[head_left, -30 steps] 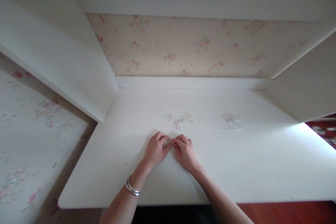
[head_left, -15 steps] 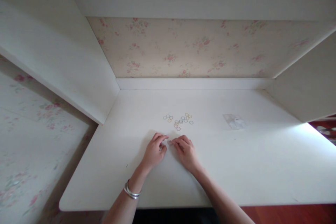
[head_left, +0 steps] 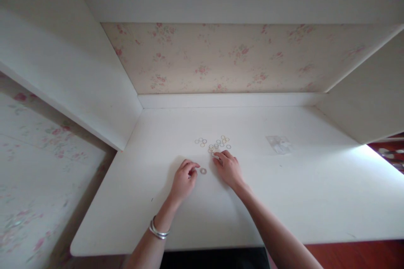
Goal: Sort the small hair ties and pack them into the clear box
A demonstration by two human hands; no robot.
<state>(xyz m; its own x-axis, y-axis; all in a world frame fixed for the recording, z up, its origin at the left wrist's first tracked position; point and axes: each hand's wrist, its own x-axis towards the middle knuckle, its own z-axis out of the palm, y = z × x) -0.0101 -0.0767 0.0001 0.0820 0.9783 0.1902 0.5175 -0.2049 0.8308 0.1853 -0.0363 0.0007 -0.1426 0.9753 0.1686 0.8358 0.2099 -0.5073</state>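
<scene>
Several thin rings or loops (head_left: 216, 146) in pale, gold and dark tones lie loosely grouped on the white desk. Closer to me sits a small ring-shaped piece (head_left: 203, 171), thicker than the others; it may be a stack of them. Just left of this piece is my left hand (head_left: 183, 180), its thumb and forefinger apart with nothing seen between them. My right hand (head_left: 227, 169) reaches to the near edge of the loose group. Its forefinger touches or nearly touches a ring there, and the thumb stands apart from the finger.
To the right lies a clear plastic bag (head_left: 279, 144) on the white desk (head_left: 315, 201). A low white ledge (head_left: 227, 100) and flowered wallpaper close off the back. White panels rise at the left (head_left: 94, 75) and right (head_left: 372, 96).
My right hand has left the small thick ring piece and moved forward to the loose rings. The piece now lies uncovered beside my left hand, which has barely moved.
</scene>
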